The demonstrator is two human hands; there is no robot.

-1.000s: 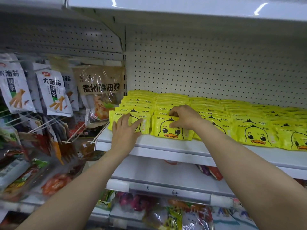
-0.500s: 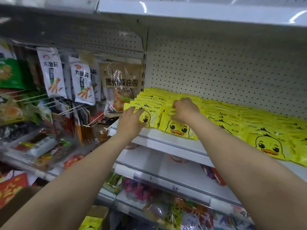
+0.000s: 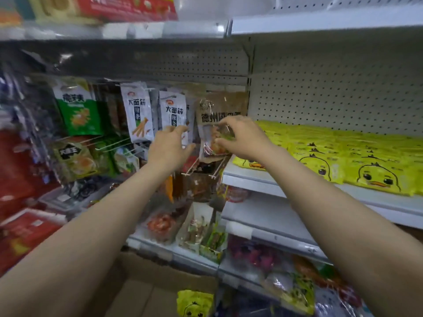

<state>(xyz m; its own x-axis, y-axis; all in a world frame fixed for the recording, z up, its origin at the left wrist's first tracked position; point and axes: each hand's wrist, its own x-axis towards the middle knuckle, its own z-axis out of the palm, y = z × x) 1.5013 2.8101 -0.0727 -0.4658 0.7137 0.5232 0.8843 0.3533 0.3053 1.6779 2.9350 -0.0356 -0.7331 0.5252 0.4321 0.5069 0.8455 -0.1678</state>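
Observation:
A brown and clear snack packet (image 3: 220, 107) hangs from a peg at the right end of the hook wall. My right hand (image 3: 246, 139) is in front of its lower half, and finger and thumb pinch the clear window of the packet. My left hand (image 3: 168, 148) is just left of it with fingers spread and loosely bent, holding nothing, in front of a white hanging packet (image 3: 172, 110). Rows of yellow duck packets (image 3: 343, 156) lie flat on the white shelf (image 3: 263, 183) to the right.
More hanging packets fill the pegs to the left, white (image 3: 137, 110) and green (image 3: 77, 110). Bare wire hooks (image 3: 192, 168) stick out below my hands. Lower shelves hold mixed snack bags (image 3: 201, 234). A cardboard box (image 3: 146, 289) with a yellow duck packet (image 3: 194, 303) stands below.
Both hands have left the yellow duck packets and moved left to the hanging packets. My right hand now pinches the brown packet. The view has swung left and down.

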